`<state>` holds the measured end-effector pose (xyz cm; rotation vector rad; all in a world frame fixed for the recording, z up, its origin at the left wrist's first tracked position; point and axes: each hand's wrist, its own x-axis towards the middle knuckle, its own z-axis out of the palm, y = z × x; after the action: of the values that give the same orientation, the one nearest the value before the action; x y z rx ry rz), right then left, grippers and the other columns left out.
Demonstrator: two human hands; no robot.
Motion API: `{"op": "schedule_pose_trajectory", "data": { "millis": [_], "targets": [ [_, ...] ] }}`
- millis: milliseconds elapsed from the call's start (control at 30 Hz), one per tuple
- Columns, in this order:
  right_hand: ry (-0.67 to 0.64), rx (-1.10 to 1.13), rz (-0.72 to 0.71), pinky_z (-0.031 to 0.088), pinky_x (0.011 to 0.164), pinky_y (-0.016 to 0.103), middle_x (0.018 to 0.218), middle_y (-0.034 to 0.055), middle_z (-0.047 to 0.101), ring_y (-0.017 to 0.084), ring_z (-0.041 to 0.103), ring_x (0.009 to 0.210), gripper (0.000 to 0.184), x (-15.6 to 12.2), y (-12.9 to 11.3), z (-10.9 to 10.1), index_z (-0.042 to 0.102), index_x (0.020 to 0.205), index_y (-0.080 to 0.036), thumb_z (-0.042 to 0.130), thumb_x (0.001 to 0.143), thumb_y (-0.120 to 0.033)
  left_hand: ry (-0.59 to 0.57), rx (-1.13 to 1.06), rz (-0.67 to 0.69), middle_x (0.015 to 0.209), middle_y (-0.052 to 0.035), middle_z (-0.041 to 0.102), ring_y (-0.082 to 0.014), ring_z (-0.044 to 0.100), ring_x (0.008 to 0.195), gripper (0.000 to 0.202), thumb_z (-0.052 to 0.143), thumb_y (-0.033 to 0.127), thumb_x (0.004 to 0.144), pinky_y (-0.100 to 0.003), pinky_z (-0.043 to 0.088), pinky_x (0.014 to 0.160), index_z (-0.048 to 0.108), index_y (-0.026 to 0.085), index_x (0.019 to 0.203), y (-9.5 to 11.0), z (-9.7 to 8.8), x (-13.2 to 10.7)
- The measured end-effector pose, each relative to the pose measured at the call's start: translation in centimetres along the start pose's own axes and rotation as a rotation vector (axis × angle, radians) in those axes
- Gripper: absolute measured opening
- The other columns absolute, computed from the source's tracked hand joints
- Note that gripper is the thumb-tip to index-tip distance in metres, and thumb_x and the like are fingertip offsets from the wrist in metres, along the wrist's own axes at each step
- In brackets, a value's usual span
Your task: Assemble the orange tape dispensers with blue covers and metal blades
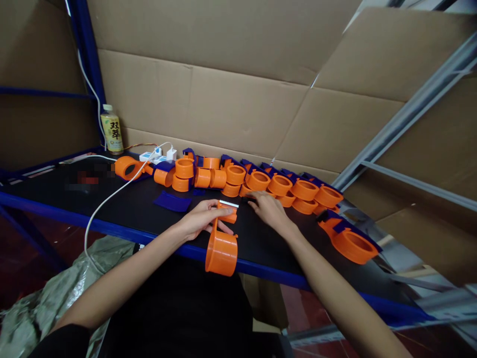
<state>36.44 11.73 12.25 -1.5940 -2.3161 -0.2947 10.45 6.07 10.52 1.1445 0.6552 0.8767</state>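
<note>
My left hand (203, 217) is closed on an orange plastic tape-dispenser body (222, 248), whose round ring hangs over the front edge of the black table (122, 209). A small toothed metal blade (228, 204) sits at the top end of that piece. My right hand (267, 208) lies palm down on the table just right of the blade, fingers stretched toward the row of orange rings (261, 181). A loose blue plastic part (172, 201) lies on the table left of my left hand.
A long row of orange-and-blue dispensers runs across the back of the table, with one more (350, 241) at the right. A drink bottle (112, 129), a white power strip (158, 155) and a white cable (112, 196) are at the left. Cardboard walls stand behind.
</note>
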Motion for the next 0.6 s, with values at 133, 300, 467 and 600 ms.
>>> {"op": "schedule_pose_trajectory", "data": {
  "millis": [133, 300, 467, 600],
  "targets": [
    [-0.016, 0.006, 0.009, 0.052, 0.087, 0.037, 0.118, 0.0117, 0.074, 0.028, 0.067, 0.11, 0.026, -0.1, 0.5, 0.3, 0.072, 0.114, -0.02, 0.064, 0.09, -0.013, -0.022, -0.003, -0.009, 0.116, -0.0186, 0.074, -0.0272, 0.079, 0.074, 0.048, 0.084, 0.044, 0.078, -0.028, 0.06, 0.051, 0.065, 0.014, 0.111, -0.3, 0.0, 0.1],
    [-0.05, 0.054, -0.041, 0.053, 0.087, 0.034, 0.112, 0.0075, 0.076, 0.024, 0.069, 0.105, 0.018, -0.4, 0.3, 0.0, 0.073, 0.107, -0.021, 0.067, 0.091, -0.019, 0.018, -0.032, 0.024, 0.113, -0.0164, 0.074, -0.0278, 0.079, 0.075, 0.045, 0.086, 0.042, 0.076, -0.03, 0.062, 0.052, 0.065, 0.015, 0.106, -0.4, 0.0, 0.2],
    [-0.09, 0.152, -0.144, 0.055, 0.083, 0.034, 0.115, 0.0076, 0.075, 0.023, 0.071, 0.099, 0.021, -0.9, -0.7, 0.1, 0.073, 0.112, -0.023, 0.066, 0.092, -0.022, 0.049, -0.074, 0.043, 0.11, -0.0165, 0.075, -0.0274, 0.079, 0.076, 0.046, 0.088, 0.037, 0.075, -0.033, 0.064, 0.059, 0.067, 0.014, 0.109, -0.5, -0.1, 0.2],
    [-0.026, 0.257, -0.183, 0.055, 0.078, 0.034, 0.106, 0.007, 0.075, 0.023, 0.071, 0.092, 0.021, -1.3, -1.4, -0.5, 0.073, 0.11, -0.023, 0.068, 0.089, -0.022, 0.051, -0.066, 0.047, 0.112, -0.0163, 0.075, -0.0282, 0.079, 0.078, 0.044, 0.087, 0.034, 0.076, -0.033, 0.064, 0.06, 0.068, 0.015, 0.112, -0.4, -0.2, 0.1]
  ]
}}
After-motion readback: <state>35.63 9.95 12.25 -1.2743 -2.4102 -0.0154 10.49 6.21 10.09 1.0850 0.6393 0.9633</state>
